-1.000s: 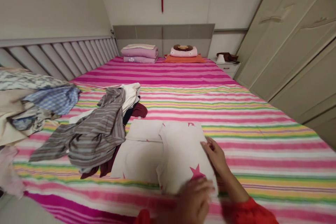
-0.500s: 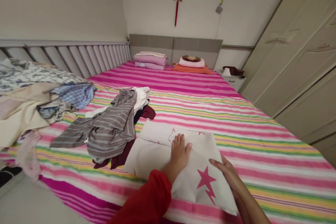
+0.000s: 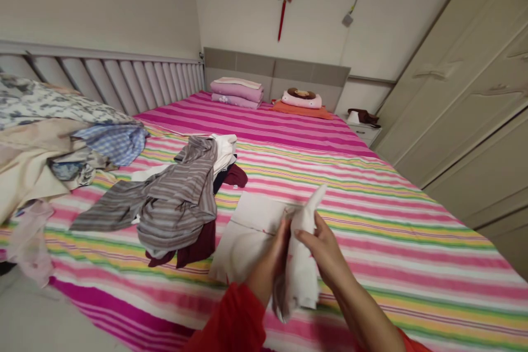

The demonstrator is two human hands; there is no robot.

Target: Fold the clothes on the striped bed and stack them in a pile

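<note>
A white cloth with pink stars (image 3: 303, 264) is lifted on edge between both my hands above the striped bed (image 3: 371, 198). My left hand (image 3: 275, 253) presses flat against the cloth's left side. From the right, my right hand (image 3: 319, 242) grips the fold, thumb over it. The rest of the white cloth (image 3: 247, 228) lies flat on the bed just beyond and to the left. Both sleeves are red.
A grey striped garment (image 3: 177, 198) lies over white and maroon clothes to the left. A heap of laundry (image 3: 49, 143) sits at the far left by the slatted rail. Folded bedding (image 3: 236, 91) and a pillow (image 3: 304, 100) lie at the headboard. A wardrobe (image 3: 466, 93) stands right.
The starred cloth lay flat under both hands; now its right half is raised upright and pinched between them. The view has tilted up slightly.
</note>
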